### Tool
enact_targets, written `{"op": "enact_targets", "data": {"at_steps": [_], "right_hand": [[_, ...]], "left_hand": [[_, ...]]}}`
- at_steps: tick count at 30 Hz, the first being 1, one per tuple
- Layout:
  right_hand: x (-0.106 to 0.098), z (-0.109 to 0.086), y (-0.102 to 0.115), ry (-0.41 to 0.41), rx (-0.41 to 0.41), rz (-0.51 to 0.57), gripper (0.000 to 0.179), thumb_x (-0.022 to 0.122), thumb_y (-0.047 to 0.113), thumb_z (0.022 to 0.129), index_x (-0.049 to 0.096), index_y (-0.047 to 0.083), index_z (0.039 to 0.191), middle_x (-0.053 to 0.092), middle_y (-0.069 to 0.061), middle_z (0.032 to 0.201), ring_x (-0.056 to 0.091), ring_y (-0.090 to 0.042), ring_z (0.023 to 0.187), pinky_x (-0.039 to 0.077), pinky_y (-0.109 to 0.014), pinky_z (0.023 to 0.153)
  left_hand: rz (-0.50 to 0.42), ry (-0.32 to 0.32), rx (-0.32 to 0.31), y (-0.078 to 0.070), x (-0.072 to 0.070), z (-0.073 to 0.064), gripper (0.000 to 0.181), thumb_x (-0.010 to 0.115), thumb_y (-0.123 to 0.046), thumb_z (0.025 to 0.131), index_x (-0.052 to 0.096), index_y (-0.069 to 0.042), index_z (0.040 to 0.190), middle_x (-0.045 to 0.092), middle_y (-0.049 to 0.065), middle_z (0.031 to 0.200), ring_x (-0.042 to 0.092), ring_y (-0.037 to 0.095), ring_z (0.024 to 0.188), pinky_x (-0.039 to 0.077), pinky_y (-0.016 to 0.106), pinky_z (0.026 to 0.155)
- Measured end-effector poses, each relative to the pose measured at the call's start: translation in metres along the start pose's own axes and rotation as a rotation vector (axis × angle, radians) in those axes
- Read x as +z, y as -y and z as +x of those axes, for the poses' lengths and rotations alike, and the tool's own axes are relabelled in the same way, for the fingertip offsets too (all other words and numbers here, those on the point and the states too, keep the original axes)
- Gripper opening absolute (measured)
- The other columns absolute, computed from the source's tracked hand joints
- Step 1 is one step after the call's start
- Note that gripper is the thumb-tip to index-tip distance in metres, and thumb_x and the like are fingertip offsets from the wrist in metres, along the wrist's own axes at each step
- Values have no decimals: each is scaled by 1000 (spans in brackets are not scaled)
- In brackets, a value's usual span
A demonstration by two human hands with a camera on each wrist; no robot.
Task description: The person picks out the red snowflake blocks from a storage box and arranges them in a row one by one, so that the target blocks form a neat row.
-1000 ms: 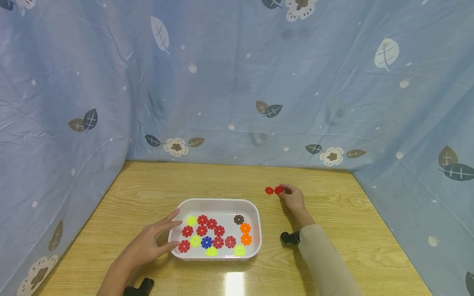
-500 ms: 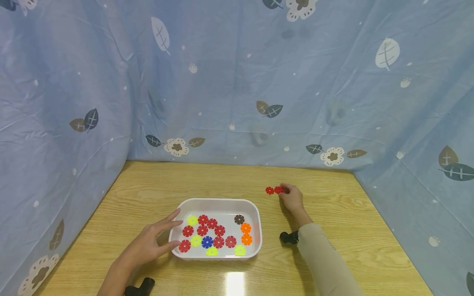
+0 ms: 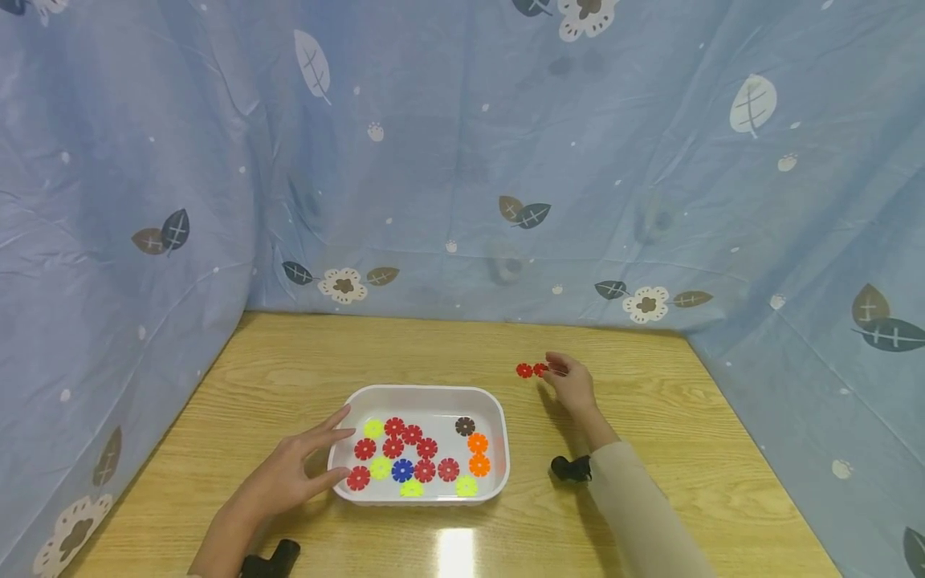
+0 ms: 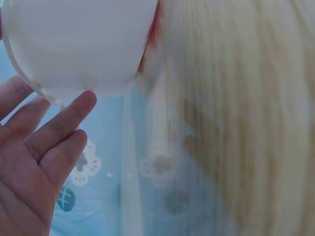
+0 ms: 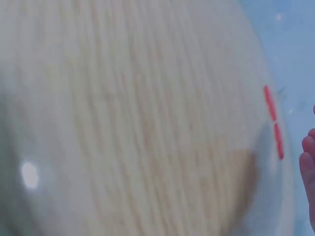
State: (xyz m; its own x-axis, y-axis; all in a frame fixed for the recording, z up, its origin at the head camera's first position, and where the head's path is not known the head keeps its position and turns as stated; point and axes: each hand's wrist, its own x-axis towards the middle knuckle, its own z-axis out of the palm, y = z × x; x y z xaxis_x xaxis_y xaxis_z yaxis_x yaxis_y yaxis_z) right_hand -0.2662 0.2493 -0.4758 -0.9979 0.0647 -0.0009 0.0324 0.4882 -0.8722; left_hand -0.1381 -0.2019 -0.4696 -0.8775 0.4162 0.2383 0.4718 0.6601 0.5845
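Two red snowflake discs (image 3: 523, 370) lie side by side on the table at the back right. Just to the right of them is my right hand (image 3: 574, 387), its fingers loosely bent. The right wrist view shows a gap between those fingers (image 5: 307, 157) and the red discs (image 5: 271, 112). My left hand (image 3: 289, 474) rests at the left end of a white tray (image 3: 426, 388), with spread fingers reaching over the rim. In the left wrist view its fingers (image 4: 64, 123) lie against the tray wall (image 4: 78, 54). Several red, yellow, orange, blue and brown snowflake discs lie inside.
The wooden table (image 3: 636, 506) extends around the tray. A blue patterned curtain (image 3: 433, 160) hangs behind it and along both sides. Black wrist mounts (image 3: 571, 469) stick out from both wrists.
My right hand has let go of the right-hand red disc and drawn slightly away to the right. The left hand and the tray keep their places.
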Motion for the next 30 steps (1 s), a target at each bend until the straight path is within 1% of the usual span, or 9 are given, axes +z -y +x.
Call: {"op": "enact_targets", "data": {"at_steps": [4, 9, 11, 16, 23, 27, 30], "right_hand": [[2, -8, 11, 66, -66, 26, 45, 59, 7, 92, 47, -4, 135, 51, -23, 135, 49, -36, 125, 44, -46, 103], [9, -22, 21, 145, -154, 93, 46, 59, 5, 92, 45, -8, 134, 51, -26, 135, 48, -39, 126, 40, -49, 106], [12, -27, 25, 170, -184, 118, 46, 60, 4, 91, 46, -8, 134, 51, -26, 134, 48, -39, 126, 39, -51, 106], [19, -40, 37, 227, -265, 138, 45, 62, 3, 90, 48, -8, 131, 52, -27, 133, 50, -39, 124, 40, -52, 105], [29, -57, 57, 298, -337, 160, 49, 65, 5, 87, 49, -6, 132, 52, -26, 133, 51, -37, 124, 42, -49, 104], [36, -65, 65, 349, -360, 175, 49, 64, 1, 87, 47, -6, 133, 52, -25, 134, 50, -37, 125, 42, -48, 104], [42, -69, 69, 393, -364, 188, 49, 63, 0, 87, 47, -4, 134, 51, -26, 135, 50, -36, 126, 42, -45, 105]], "left_hand": [[0, 2, -7, 0, -1, 0, 50, 72, -36, 83, 62, -15, 127, 39, 2, 150, 45, 28, 131, 43, 53, 100], [-17, 10, -30, -2, -2, 0, 50, 72, -37, 82, 62, -16, 126, 40, 2, 150, 45, 28, 131, 43, 54, 100], [-22, 11, -30, -2, -2, 0, 50, 72, -36, 82, 62, -15, 126, 40, 2, 150, 45, 28, 131, 43, 54, 100], [-20, 5, -20, -2, -1, 0, 50, 73, -35, 82, 62, -15, 126, 40, 2, 150, 45, 28, 131, 43, 54, 100], [-14, 0, -7, -2, -1, -1, 49, 73, -35, 82, 62, -15, 126, 40, 2, 149, 45, 27, 130, 43, 53, 100], [-19, 4, -22, -2, 0, -1, 50, 73, -36, 82, 62, -16, 127, 40, 1, 150, 45, 28, 131, 43, 54, 99], [-28, 7, -38, -2, 0, 0, 51, 73, -36, 82, 62, -16, 127, 40, 1, 150, 45, 29, 131, 43, 55, 99]]}}
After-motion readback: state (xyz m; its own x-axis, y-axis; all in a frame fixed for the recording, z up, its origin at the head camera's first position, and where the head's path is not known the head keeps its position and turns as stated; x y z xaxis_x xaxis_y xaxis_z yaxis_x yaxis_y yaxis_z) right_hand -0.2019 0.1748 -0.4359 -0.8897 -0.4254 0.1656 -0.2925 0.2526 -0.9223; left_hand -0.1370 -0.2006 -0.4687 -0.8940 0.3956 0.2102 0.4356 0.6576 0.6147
